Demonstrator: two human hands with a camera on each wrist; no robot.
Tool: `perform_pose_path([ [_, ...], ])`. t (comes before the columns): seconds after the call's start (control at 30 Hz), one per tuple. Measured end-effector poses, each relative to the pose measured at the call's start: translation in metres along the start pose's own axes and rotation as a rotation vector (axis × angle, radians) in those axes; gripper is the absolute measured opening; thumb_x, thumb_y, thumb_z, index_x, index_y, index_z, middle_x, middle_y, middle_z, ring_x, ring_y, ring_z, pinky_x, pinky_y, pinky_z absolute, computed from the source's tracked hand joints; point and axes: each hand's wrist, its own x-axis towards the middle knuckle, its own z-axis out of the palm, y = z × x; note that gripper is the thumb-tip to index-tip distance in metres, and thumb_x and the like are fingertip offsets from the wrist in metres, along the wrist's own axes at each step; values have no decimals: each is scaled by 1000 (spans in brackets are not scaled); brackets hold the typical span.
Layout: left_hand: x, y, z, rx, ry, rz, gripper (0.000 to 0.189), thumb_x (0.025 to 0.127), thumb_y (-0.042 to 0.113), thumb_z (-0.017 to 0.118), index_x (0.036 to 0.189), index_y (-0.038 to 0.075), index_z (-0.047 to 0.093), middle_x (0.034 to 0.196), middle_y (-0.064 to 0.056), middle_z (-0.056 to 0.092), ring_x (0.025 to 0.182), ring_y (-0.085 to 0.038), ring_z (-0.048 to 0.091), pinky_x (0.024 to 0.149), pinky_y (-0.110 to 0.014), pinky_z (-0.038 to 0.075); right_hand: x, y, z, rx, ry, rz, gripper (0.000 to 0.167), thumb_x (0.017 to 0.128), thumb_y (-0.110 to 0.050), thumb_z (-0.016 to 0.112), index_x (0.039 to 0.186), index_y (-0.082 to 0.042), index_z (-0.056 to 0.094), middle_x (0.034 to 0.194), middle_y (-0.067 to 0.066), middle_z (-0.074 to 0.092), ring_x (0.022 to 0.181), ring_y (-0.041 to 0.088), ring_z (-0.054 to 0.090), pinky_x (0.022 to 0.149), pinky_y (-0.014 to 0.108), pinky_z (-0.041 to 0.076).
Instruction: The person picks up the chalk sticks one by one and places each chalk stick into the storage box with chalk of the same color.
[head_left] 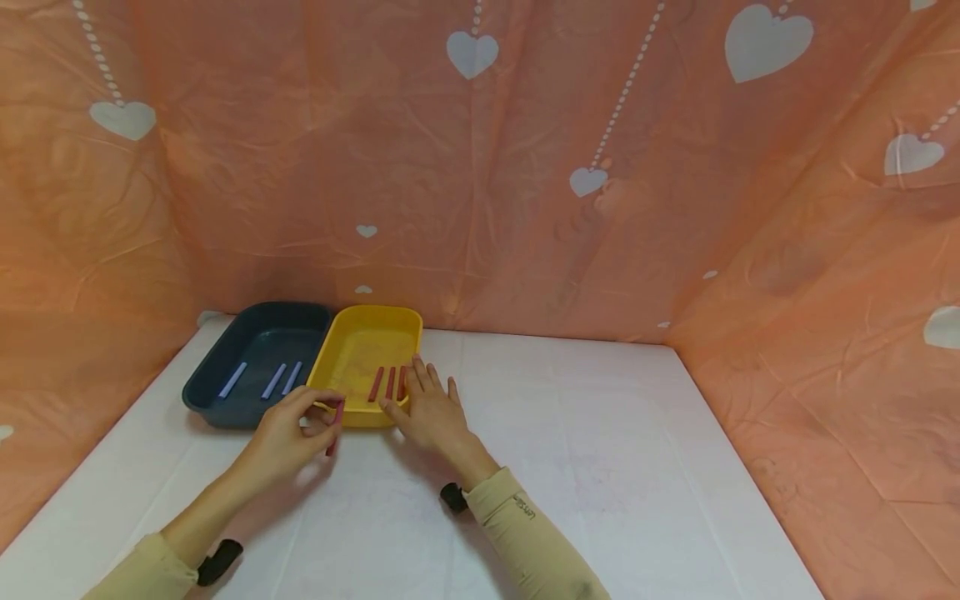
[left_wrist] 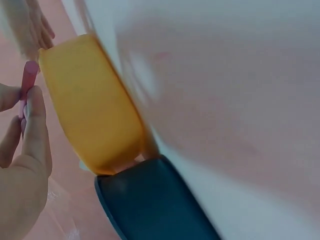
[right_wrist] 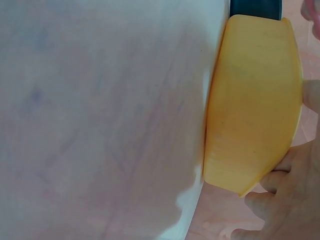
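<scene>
My left hand (head_left: 287,435) pinches a red chalk stick (head_left: 337,421) between thumb and fingertips, just in front of the yellow tray's near left corner. In the left wrist view the chalk (left_wrist: 29,75) points up out of the fingers. At the near right corner of the yellow tray (head_left: 352,333) rests my right hand (head_left: 435,421), fingers extended and spread, thumb at the front rim. Several red chalk sticks (head_left: 376,384) lie in that tray, the rightmost partly covered by the right hand. Only the tray's outer wall (right_wrist: 255,100) shows in the right wrist view.
A dark blue-green tray (head_left: 262,320) holding 3 purple chalk sticks (head_left: 273,381) stands against the yellow tray's left side. Both trays sit near the back of a white-covered table (head_left: 600,467). Orange sheeting (head_left: 420,150) with white hearts encloses the back and sides.
</scene>
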Motion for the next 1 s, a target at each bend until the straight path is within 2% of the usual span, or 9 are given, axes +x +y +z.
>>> perform_pose_path([
  [0.2, 11, 1, 4, 25, 27, 15, 41, 83, -9, 80, 121, 0, 69, 111, -12, 64, 89, -19, 69, 71, -18, 57, 0, 0, 1, -9, -5, 8, 79, 106, -63, 38, 165, -12, 27, 174, 5, 13, 159, 25, 17, 126, 55, 15],
  [0.4, 27, 0, 8, -31, 7, -45, 39, 87, -10, 76, 125, -3, 66, 118, -18, 61, 96, -31, 68, 76, -14, 55, 0, 0, 1, -14, 2, 12, 78, 106, -62, 38, 165, -12, 27, 174, 4, 12, 159, 25, 17, 126, 56, 15],
  [0.53, 38, -1, 7, -31, 4, -70, 39, 90, -7, 74, 127, -4, 65, 120, -19, 59, 99, -32, 68, 77, -13, 54, -1, -1, 1, -6, 9, 14, 78, 106, -62, 38, 165, -12, 28, 174, 3, 12, 159, 24, 17, 126, 56, 15],
  [0.77, 56, -6, 4, 26, -11, -90, 38, 93, -3, 74, 129, -4, 64, 121, -19, 58, 101, -32, 67, 83, -18, 56, 0, -1, 2, -6, 12, 13, 77, 106, -62, 38, 165, -13, 28, 174, 3, 11, 159, 24, 17, 126, 55, 15],
  [0.9, 66, -10, 4, 47, -25, -84, 38, 93, -2, 73, 129, -7, 64, 121, -22, 59, 100, -34, 68, 78, -15, 54, 0, -1, 3, -5, 13, 11, 77, 107, -62, 37, 165, -13, 28, 174, 3, 12, 159, 24, 17, 126, 55, 14],
  [1.0, 75, -12, 5, 65, -54, -98, 39, 92, -3, 73, 130, -8, 63, 122, -25, 59, 100, -37, 68, 75, -21, 57, 0, 0, 2, -8, 15, 10, 77, 107, -62, 37, 165, -13, 28, 174, 3, 12, 159, 24, 17, 126, 56, 15],
])
